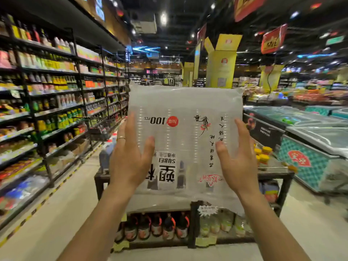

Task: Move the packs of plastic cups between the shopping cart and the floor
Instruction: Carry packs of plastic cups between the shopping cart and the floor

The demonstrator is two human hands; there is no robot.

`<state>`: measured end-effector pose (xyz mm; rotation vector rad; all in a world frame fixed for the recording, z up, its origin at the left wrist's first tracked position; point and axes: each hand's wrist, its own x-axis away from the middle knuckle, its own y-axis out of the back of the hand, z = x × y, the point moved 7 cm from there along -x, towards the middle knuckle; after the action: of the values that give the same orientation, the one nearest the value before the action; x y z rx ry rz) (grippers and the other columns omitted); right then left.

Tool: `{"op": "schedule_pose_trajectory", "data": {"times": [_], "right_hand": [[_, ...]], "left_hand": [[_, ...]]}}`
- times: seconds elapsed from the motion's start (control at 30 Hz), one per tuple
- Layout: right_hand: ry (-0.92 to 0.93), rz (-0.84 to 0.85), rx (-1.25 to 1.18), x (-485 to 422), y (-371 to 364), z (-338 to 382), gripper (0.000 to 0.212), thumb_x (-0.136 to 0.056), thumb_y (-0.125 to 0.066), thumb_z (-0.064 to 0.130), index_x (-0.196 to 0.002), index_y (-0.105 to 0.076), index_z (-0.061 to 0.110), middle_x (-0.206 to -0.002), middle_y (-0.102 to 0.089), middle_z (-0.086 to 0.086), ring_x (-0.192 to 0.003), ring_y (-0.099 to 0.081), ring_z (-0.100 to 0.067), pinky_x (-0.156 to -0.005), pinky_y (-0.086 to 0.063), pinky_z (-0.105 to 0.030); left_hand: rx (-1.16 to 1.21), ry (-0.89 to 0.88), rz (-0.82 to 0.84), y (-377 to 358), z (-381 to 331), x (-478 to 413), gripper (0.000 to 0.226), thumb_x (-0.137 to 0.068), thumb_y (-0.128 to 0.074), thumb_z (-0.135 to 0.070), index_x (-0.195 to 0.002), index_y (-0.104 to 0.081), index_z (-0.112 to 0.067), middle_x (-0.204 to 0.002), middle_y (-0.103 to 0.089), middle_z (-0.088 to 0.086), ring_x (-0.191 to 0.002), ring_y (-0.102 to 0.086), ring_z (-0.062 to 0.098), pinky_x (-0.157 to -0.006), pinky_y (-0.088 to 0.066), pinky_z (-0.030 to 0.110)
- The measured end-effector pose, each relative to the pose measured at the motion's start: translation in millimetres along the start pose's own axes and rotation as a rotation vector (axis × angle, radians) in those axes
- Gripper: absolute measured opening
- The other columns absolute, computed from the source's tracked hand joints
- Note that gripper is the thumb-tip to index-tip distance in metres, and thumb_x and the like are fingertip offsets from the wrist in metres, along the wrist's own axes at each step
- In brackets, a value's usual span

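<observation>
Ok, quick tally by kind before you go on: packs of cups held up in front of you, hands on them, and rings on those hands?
pack of plastic cups: 1
hands on it: 2 (left hand, right hand)
ring, on the left hand: 1
Total: 4

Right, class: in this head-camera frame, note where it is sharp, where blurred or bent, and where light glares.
Head view: the pack of plastic cups is sharp, its print readable; head view, edges: the left shelves smear and bow with wide-angle distortion; head view, top: ceiling lights flare white.
</observation>
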<state>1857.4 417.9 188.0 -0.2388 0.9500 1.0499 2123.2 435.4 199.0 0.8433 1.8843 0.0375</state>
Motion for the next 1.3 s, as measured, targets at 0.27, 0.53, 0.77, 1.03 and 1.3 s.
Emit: {"op": "schedule_pose_trajectory", "data": {"times": [0.27,0.53,0.77,1.03,1.3], "right_hand": [[-0.09,-0.181,0.192,-43.7,190.4,-125.5,0.064,-0.095,-0.058,0.035,-0.149,-0.023,0.043,-0.155,-0.03,0.008,-0.138,-0.031,-0.011,-0.102,-0.026,-0.029],[-0.16,-0.322,0.299,-65.0,353.2,-208.4,0.063,-0.085,-0.049,0.049,-0.14,-0.019,0.058,-0.153,-0.032,0.01,-0.137,-0.037,-0.018,-0.106,-0.039,-0.05],[-0.21,-0.406,0.409,-64.6,444.8,-253.1,0.064,-0.085,-0.047,0.049,-0.142,-0.019,0.055,-0.151,-0.034,0.009,-0.134,-0.038,-0.015,-0.104,-0.038,-0.042],[-0.265,-0.499,0.51,-67.9,521.4,-304.6,0.063,-0.095,-0.057,0.034,-0.147,-0.024,0.046,-0.147,-0.033,0.017,-0.122,-0.033,0.004,-0.1,-0.032,-0.03],[-0.297,-0.541,0.649,-115.4,570.6,-381.3,0.064,-0.095,-0.057,0.034,-0.148,-0.023,0.044,-0.141,-0.031,0.021,-0.117,-0.027,0.009,-0.097,-0.027,-0.027]], "left_hand": [[0.241,-0.114,0.094,-176.2,-170.0,7.2,0.075,-0.089,-0.037,-0.053,-0.154,-0.018,-0.021,-0.155,-0.033,0.012,-0.136,-0.033,0.024,-0.104,-0.036,0.042],[0.393,-0.217,0.163,-294.7,-327.4,33.9,0.072,-0.093,-0.038,-0.053,-0.155,-0.012,-0.029,-0.155,-0.033,0.006,-0.129,-0.043,0.025,-0.086,-0.044,0.04],[0.47,-0.247,0.248,-366.8,-415.8,55.8,0.07,-0.094,-0.038,-0.053,-0.153,-0.006,-0.037,-0.153,-0.035,0.007,-0.124,-0.049,0.029,-0.081,-0.042,0.039],[0.614,-0.293,0.339,-461.4,-493.9,73.0,0.07,-0.095,-0.039,-0.052,-0.155,-0.008,-0.035,-0.158,-0.027,0.004,-0.131,-0.04,0.025,-0.084,-0.041,0.037],[0.733,-0.28,0.415,-579.5,-560.6,57.6,0.07,-0.097,-0.044,-0.05,-0.155,-0.009,-0.034,-0.157,-0.027,0.005,-0.131,-0.043,0.029,-0.089,-0.042,0.04]]}}
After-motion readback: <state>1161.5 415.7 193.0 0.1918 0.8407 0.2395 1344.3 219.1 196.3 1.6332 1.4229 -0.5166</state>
